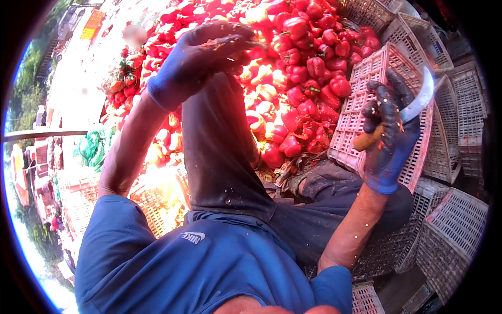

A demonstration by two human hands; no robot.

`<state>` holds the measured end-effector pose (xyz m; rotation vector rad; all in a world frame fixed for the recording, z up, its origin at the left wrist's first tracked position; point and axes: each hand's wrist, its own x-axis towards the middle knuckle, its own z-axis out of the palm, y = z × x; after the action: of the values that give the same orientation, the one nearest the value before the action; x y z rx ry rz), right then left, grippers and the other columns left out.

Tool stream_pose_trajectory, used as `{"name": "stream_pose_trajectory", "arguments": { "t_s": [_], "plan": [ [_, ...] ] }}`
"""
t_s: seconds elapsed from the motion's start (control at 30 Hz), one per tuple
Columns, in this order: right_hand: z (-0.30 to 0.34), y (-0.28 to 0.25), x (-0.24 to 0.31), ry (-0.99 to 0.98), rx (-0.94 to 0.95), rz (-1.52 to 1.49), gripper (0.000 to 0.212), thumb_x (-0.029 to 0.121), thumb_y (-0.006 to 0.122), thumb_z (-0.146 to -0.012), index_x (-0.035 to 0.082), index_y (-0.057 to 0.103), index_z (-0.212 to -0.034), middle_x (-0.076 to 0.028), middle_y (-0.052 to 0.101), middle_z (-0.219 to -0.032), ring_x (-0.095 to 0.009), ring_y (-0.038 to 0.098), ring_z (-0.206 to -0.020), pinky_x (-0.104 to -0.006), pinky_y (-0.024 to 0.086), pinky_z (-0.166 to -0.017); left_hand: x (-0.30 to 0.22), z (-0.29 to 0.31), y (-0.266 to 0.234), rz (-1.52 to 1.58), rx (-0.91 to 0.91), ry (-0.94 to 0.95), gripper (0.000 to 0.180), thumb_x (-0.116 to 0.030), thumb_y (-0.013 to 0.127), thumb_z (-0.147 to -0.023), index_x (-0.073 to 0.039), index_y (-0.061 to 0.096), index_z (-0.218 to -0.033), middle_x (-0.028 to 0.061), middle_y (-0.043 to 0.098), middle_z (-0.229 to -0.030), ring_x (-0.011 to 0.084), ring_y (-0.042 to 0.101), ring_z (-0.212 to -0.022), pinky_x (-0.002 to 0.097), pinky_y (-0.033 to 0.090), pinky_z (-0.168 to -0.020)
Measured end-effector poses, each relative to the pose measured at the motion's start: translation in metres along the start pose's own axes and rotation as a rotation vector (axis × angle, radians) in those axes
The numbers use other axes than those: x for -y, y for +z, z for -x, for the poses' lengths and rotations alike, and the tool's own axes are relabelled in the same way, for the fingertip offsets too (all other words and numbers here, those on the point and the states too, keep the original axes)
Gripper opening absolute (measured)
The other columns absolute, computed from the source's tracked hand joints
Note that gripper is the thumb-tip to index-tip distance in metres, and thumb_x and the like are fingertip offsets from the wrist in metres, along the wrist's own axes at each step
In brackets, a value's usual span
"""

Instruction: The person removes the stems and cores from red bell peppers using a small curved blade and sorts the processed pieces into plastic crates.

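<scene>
My right hand (389, 125), in a blue glove with a dark, wet-looking palm coating, is closed around a knife. The knife's curved steel blade (420, 100) points up and its yellow-brown handle (367, 139) sticks out on the left side of the fist. Bits of pepper cling to this glove. Over my raised knee, my left hand (204, 57) wears a matching glove, its fingers bent together and pointing right. A thin brownish-green piece (257, 45) shows at its fingertips, too small to name. Beyond both hands lies a big heap of red bell peppers (308, 68).
A pale pink plastic crate (361, 99) leans beside my right hand. More slatted crates (455, 225) are stacked along the right. Another crate (149, 209) stands at my left, next to green netting (94, 149). My bent legs (225, 157) lie between my arms; sunlight washes out the left side.
</scene>
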<state>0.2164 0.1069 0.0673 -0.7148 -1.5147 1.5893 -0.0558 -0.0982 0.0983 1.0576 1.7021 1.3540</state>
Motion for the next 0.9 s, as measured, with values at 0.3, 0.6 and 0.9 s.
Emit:
{"name": "stream_pose_trajectory", "arguments": {
  "t_s": [0.3, 0.6, 0.9],
  "plan": [
    [-0.007, -0.049, 0.004, -0.034, -0.147, -0.009, 0.041, 0.031, 0.055, -0.104, 0.000, 0.067, -0.129, -0.011, 0.071, -0.113, -0.012, 0.058, -0.078, -0.0273, 0.042, -0.064, 0.113, 0.294, -0.181, -0.641, 0.353, -1.039, 0.024, -0.021, 0.077, -0.090, -0.005, 0.075, -0.107, 0.0093, 0.078, -0.095, 0.0168, 0.073, -0.081, 0.0359, 0.057, -0.072],
    [-0.018, -0.039, -0.024, 0.035, -0.226, 0.029, 0.046, 0.030, 0.051, -0.106, 0.001, 0.060, -0.140, -0.009, 0.069, -0.124, -0.011, 0.059, -0.091, -0.0249, 0.046, -0.074, 0.305, 0.125, -0.088, -0.481, -0.284, -0.624, 0.022, -0.010, 0.070, -0.094, 0.000, 0.070, -0.113, 0.0091, 0.075, -0.093, 0.0135, 0.068, -0.086, 0.0333, 0.058, -0.074],
    [-0.036, -0.026, -0.057, 0.109, -0.204, 0.272, 0.041, 0.026, 0.053, -0.106, 0.000, 0.061, -0.137, -0.007, 0.069, -0.111, -0.006, 0.051, -0.075, -0.0221, 0.039, -0.062, 0.438, 0.037, -0.002, -0.873, 0.111, -0.816, 0.022, -0.007, 0.069, -0.094, -0.001, 0.069, -0.115, 0.0085, 0.075, -0.098, 0.0147, 0.069, -0.089, 0.0330, 0.060, -0.077]
  ]
}}
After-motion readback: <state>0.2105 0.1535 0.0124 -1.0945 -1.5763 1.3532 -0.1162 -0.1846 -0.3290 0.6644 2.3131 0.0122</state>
